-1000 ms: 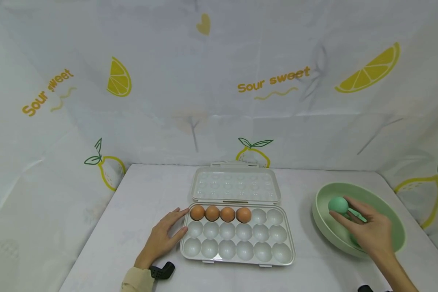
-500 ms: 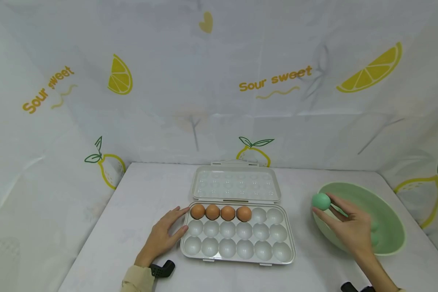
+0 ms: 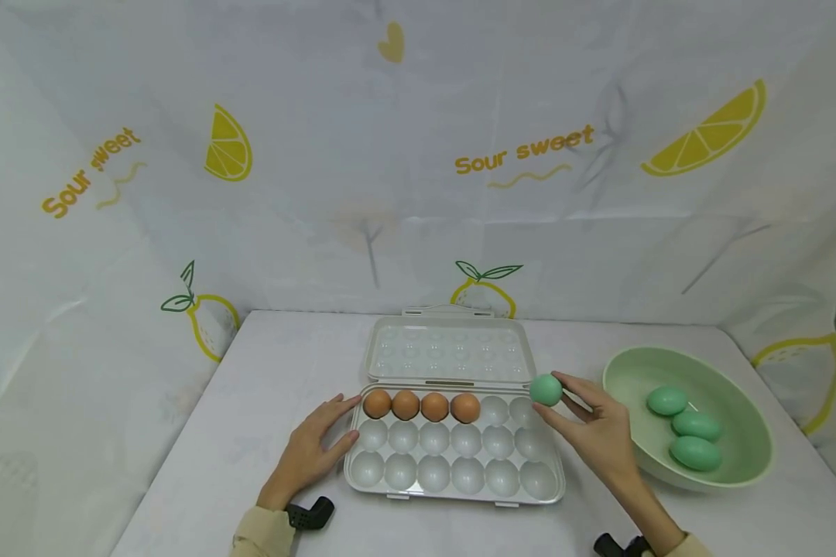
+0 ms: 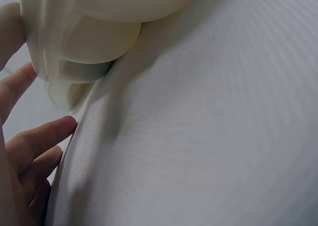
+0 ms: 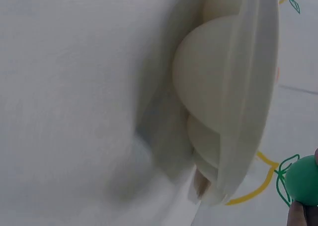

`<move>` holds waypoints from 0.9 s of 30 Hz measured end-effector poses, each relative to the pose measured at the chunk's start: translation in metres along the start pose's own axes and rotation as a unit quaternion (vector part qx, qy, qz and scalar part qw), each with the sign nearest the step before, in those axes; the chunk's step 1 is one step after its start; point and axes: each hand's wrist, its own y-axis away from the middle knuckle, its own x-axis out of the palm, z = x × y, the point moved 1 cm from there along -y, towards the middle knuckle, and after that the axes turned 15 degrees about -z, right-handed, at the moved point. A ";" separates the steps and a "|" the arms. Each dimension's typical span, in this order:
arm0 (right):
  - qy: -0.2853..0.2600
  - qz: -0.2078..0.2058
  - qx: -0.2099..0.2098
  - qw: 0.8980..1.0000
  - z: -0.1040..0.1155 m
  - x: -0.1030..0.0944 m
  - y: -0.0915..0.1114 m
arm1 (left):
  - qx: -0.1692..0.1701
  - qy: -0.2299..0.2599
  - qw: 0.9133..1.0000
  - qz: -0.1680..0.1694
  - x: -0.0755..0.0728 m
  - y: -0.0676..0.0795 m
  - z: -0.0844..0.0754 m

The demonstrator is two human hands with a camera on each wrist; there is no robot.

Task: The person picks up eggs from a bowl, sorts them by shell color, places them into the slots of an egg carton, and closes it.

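Right hand point(image 3: 595, 425) has a green egg point(image 3: 546, 390) pinched at the fingertips, up over the far right corner of the egg tray point(image 3: 453, 499). I'd keep that pinch light, centre it over one of the vacant far-row cups point(image 3: 495, 411), and lower it straight so it doesn't clip the rim. Left hand point(image 3: 313, 449) isn't gripping, just loosely spread fingers touching the tray's left edge, which should help steady it. Tray's smooth pale plastic with round cups, four brown eggs point(image 3: 435, 407) in the far row, dimpled see-through-ish lid point(image 3: 450, 352) folded back behind. Off right, three more matte green eggs point(image 3: 695, 453) sit in a rounded pale-green bowl point(image 3: 748, 433).
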 end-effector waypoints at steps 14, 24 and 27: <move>-0.051 0.051 0.021 0.997 0.007 0.052 0.016 | -0.001 -0.001 1.000 0.004 -0.001 -0.001 0.000; -0.081 0.075 0.037 0.993 0.017 0.081 0.030 | -0.001 -0.003 1.000 0.003 0.000 0.000 0.002; -0.091 0.085 0.042 0.991 0.020 0.093 0.037 | 0.001 -0.003 1.000 0.002 0.001 0.000 0.002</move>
